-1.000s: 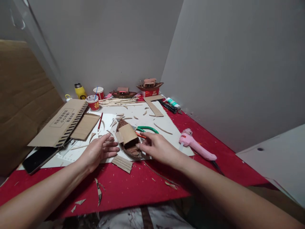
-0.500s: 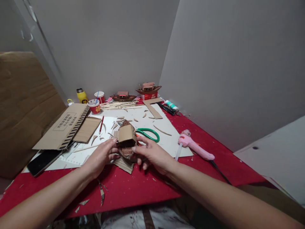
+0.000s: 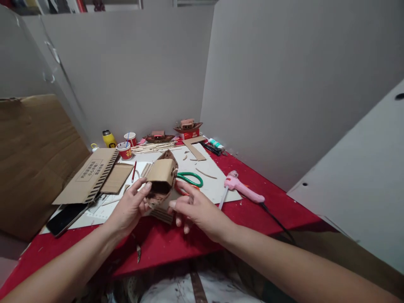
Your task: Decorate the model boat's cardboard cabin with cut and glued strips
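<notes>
A small brown cardboard boat model [image 3: 160, 176] with a box-like cabin is lifted off the table, its bow pointing away from me. My left hand [image 3: 131, 207] grips its near left side with thumb and fingers. My right hand [image 3: 189, 207] is at its near right side, thumb touching the hull, the other fingers curled below. Under the model lies a ribbed cardboard strip [image 3: 161, 215] on the red table cover [image 3: 252, 210].
Green-handled scissors [image 3: 191, 179] and a pink glue gun [image 3: 243, 190] with a cord lie to the right on a white sheet. Left are flat cardboard pieces [image 3: 91, 174], a phone [image 3: 65, 219], a red pencil. At the back stand paper cups, a yellow bottle, sticks, two finished boat models.
Both hands closed on the boat model and raised it from the table toward me, tilting its bow upward. The camera view tipped up.
</notes>
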{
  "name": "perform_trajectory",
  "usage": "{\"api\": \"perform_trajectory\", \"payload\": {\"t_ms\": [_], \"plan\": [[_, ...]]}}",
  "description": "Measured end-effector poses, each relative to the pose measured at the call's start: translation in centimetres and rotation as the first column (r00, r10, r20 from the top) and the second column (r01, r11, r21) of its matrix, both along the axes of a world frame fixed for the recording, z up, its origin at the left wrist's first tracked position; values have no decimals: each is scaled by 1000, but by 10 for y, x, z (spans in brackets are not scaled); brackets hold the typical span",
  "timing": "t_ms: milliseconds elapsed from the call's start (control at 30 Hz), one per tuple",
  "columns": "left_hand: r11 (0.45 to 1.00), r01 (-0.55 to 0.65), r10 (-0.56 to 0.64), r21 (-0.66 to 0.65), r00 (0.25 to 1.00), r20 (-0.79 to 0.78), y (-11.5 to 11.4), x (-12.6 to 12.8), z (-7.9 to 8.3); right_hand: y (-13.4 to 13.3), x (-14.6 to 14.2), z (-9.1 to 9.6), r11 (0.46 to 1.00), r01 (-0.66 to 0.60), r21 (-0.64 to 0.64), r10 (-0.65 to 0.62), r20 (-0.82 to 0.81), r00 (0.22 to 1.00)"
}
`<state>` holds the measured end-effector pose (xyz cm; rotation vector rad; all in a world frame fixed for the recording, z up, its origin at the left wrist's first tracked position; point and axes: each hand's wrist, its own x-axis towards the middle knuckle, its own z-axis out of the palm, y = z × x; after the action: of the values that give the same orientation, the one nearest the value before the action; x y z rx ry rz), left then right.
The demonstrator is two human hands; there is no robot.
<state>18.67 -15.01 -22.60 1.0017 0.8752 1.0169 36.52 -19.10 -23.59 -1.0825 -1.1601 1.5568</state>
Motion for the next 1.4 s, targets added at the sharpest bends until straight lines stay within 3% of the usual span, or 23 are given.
{"api": "perform_trajectory", "payload": {"t_ms": [133,300,400,500,600,833,1000,1200,1400], "plan": [[996,51,-52,-70,999,-12,2,-12,7,-13,19,5,999,50,-3,-50,64,997],[974,150,-163,-172,985,-63,14,-23,4,-22,46,4,968,227,109,-245,189,951],[981,119,-132,-156,988,-81,30,-23,-1,-23,58,0,944,251,214,-309,308,900],[989,80,-94,-128,990,-104,51,-23,-11,-19,66,-5,901,188,390,-361,437,824],[991,66,-80,-116,989,-126,71,-26,-21,-13,71,-8,877,96,470,-372,541,754],[992,71,-92,-105,973,-210,98,-32,-32,6,84,-11,918,-62,393,-255,701,666],[996,25,-48,-91,965,-257,111,-35,-33,29,97,-9,927,-112,359,-202,726,658],[998,-67,61,-6,937,-343,108,-49,-34,54,105,-2,902,-174,396,-213,757,618],[953,-185,282,242,836,-470,81,-53,-32,73,104,12,889,-197,413,-234,780,581]]}}
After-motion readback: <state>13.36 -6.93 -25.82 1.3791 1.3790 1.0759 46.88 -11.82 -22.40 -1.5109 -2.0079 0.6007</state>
